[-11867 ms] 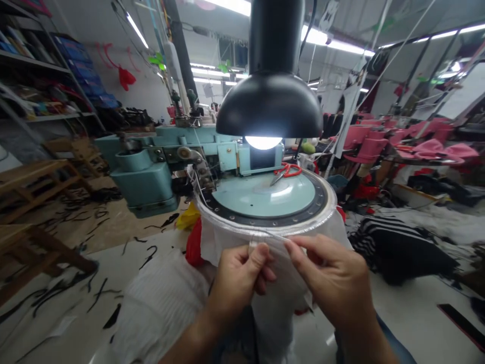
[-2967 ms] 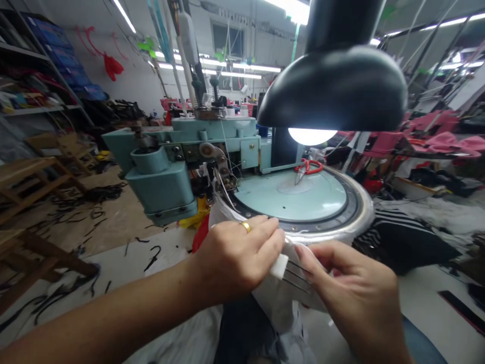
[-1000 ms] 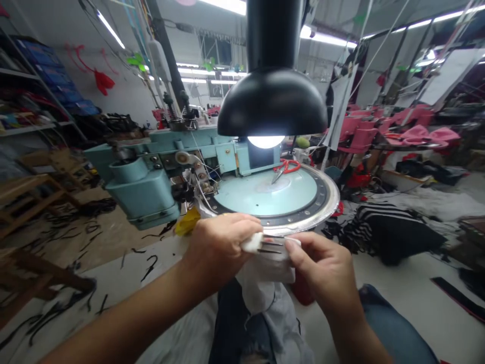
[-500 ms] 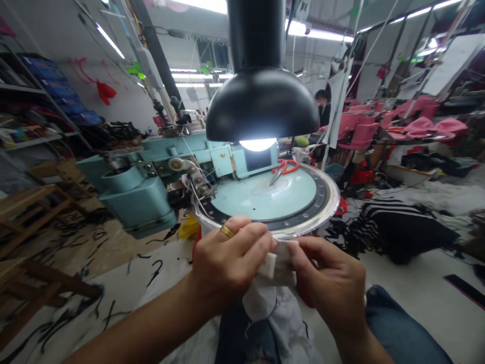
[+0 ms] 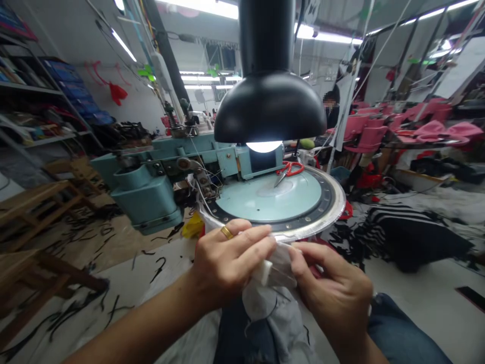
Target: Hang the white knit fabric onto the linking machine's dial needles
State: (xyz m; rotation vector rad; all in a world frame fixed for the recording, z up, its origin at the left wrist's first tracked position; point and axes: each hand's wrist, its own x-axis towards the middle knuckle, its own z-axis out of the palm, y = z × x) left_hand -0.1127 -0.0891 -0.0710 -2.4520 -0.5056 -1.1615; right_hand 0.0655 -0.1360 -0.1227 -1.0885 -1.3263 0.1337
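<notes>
The left hand (image 5: 231, 265) and right hand (image 5: 331, 293) are close together just below the near edge of the machine, with a soft white cloth (image 5: 273, 321) between them. The cloth looks thin and light, and it sags in loose folds below both hands, so it would give no stiffness of its own. It would likely be best held by pinching near the edge, as here, rather than by the hanging part.

The left hand's thumb and fingers are pressed together on the cloth beside a small folded tab (image 5: 265, 273), and a gold ring (image 5: 227, 232) shows on one finger. The right hand's fingers are curled inward and pinch the cloth from the other side, with the tab just between the hands. Both hands look clamped on it, not apart.

Just beyond the hands, the round metal rim (image 5: 333, 215) of the machine curves around a pale teal plate (image 5: 265, 199). Red-handled scissors (image 5: 290, 171) lie on the plate, farther from the hands.
</notes>
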